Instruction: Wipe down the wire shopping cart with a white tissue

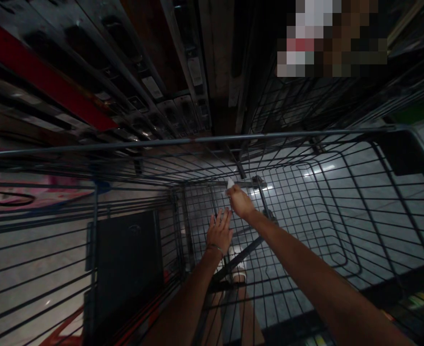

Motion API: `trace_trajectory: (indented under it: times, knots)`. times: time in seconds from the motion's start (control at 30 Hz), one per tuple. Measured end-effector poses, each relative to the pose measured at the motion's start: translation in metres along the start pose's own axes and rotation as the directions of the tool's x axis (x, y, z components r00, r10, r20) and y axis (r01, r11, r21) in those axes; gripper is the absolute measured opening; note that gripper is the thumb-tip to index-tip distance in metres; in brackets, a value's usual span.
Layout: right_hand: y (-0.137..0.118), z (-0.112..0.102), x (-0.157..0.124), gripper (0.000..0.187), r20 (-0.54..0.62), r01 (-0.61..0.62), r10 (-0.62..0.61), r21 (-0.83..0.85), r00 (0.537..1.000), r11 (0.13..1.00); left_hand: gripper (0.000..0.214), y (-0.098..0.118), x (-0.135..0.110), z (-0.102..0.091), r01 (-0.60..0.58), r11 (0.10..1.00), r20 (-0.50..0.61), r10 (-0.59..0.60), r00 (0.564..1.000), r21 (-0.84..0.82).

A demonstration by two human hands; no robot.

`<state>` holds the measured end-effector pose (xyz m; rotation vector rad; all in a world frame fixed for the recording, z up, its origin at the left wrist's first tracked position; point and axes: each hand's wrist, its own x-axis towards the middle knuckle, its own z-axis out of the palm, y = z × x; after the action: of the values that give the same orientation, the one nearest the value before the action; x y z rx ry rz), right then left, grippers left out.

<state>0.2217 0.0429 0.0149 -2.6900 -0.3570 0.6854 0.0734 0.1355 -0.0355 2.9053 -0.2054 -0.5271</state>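
Observation:
Both of my hands reach down into a grey wire shopping cart point(298, 192). My right hand point(241, 203) is closed on a small white piece point(230, 182) that looks like tissue, near the basket's far wire side. Most of that white piece is hidden by the fingers. Just below and to the left, my left hand point(219, 234) is open, its fingers stretched out and palm down over the wire mesh. Whether it touches the wires I cannot tell. A band circles the left wrist.
A dark panel point(129, 274) hangs at the cart's left end. The cart's top rail point(197, 140) runs across the view. Beyond it stands a shelf with packaged goods point(150, 86) and a red strip point(49, 72). Shiny floor and my feet show through the mesh.

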Motion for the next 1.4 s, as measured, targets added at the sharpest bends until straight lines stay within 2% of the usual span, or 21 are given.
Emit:
trace_trajectory:
  times: [0.1,0.23,0.3,0.37,0.43,0.47,0.57,0.67,0.73,0.8,0.9,1.0,1.07,1.17,1.3,1.33,1.4]
  knots:
    - [0.002,-0.006,-0.004,0.027,0.018,0.006,-0.006,-0.017,1.000,1.000,0.067,0.000,0.000,0.000,0.005,1.000,0.010,-0.005,1.000,0.003]
    - [0.048,-0.040,-0.011,0.030,-0.090,-0.162,0.156,-0.059,0.984,0.985,0.063,0.002,0.000,0.000,0.029,1.000,0.021,-0.029,0.999,0.001]
    - [0.076,-0.061,-0.018,0.031,-0.213,-0.285,0.266,-0.064,0.940,0.956,0.063,0.003,0.001,-0.001,0.041,0.999,0.027,-0.041,0.999,-0.003]
    - [0.098,-0.078,-0.025,0.033,-0.344,-0.356,0.320,-0.046,0.883,0.933,0.063,0.004,0.001,-0.002,0.049,0.999,0.035,-0.049,0.998,-0.008]
    - [0.110,-0.089,-0.031,0.035,-0.417,-0.382,0.335,-0.031,0.845,0.924,0.064,0.006,0.002,-0.002,0.058,0.998,0.045,-0.057,0.997,-0.010]
    - [0.111,-0.092,-0.033,0.033,-0.428,-0.376,0.327,-0.033,0.843,0.926,0.064,0.006,0.003,-0.002,0.062,0.998,0.050,-0.061,0.997,-0.009]
    - [0.101,-0.090,-0.034,0.029,-0.376,-0.271,0.211,-0.112,0.902,0.956,0.065,0.008,0.004,-0.002,0.071,0.997,0.063,-0.071,0.995,-0.002]
    - [0.083,-0.075,-0.033,0.026,-0.202,-0.054,-0.005,-0.284,0.979,0.957,0.065,0.008,0.004,-0.002,0.073,0.997,0.072,-0.073,0.995,0.003]
    - [0.077,-0.063,-0.033,0.024,-0.060,0.091,-0.123,-0.384,0.991,0.919,0.065,0.008,0.004,-0.002,0.069,0.998,0.077,-0.069,0.995,0.001]
    - [0.077,-0.055,-0.033,0.023,0.025,0.148,-0.152,-0.436,0.988,0.888,0.065,0.007,0.003,-0.002,0.065,0.998,0.078,-0.064,0.995,-0.004]
    - [0.092,-0.055,-0.033,0.027,0.021,0.089,-0.089,-0.440,0.996,0.894,0.066,0.006,0.003,-0.002,0.062,0.998,0.073,-0.061,0.995,-0.011]
    - [0.114,-0.071,-0.031,0.024,-0.101,-0.085,0.051,-0.376,0.994,0.923,0.067,0.006,0.003,-0.002,0.056,0.998,0.066,-0.055,0.996,-0.017]
    - [0.127,-0.085,-0.028,0.022,-0.192,-0.208,0.150,-0.333,0.970,0.920,0.067,0.006,0.003,-0.002,0.053,0.998,0.062,-0.052,0.997,-0.019]
    - [0.137,-0.098,-0.024,0.022,-0.284,-0.324,0.237,-0.314,0.929,0.892,0.067,0.007,0.002,-0.002,0.053,0.998,0.057,-0.052,0.997,-0.018]
    - [0.123,-0.088,-0.019,0.028,-0.345,-0.416,0.315,-0.275,0.884,0.867,0.068,0.007,0.003,0.000,0.053,0.998,0.060,-0.052,0.997,-0.015]
    - [0.115,-0.081,-0.018,0.027,-0.334,-0.408,0.312,-0.272,0.889,0.871,0.068,0.007,0.003,0.000,0.053,0.999,0.061,-0.052,0.997,-0.014]
    - [0.097,-0.064,-0.018,0.027,-0.265,-0.327,0.252,-0.297,0.931,0.897,0.068,0.007,0.004,0.001,0.053,0.999,0.063,-0.052,0.997,-0.012]
